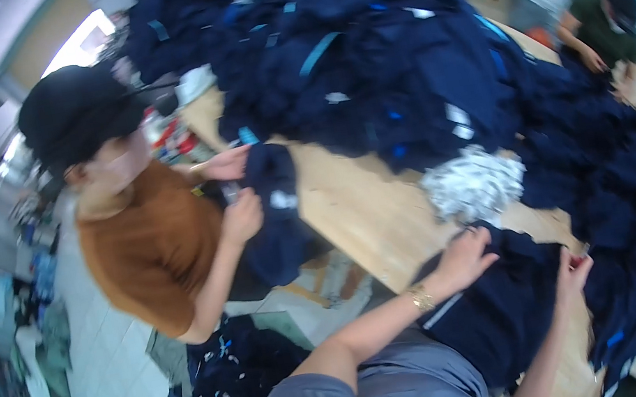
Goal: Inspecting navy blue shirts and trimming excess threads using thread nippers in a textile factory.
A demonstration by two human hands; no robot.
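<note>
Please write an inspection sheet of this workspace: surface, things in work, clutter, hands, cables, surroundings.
Surface: wooden table, mostly covered, a bare strip in the middle.
Things in work: dark navy garment lying flat at the near edge.
Clutter: big pile of navy garments; white crumpled bundle beside it.
Hands: left hand flat on the garment; right hand at its right edge, fingers curled, what it pinches cannot be told.
Cables: nothing seen.
Surroundings: person in brown shirt handling another navy piece; person in green shirt at the far side; navy garments on the floor.
</note>
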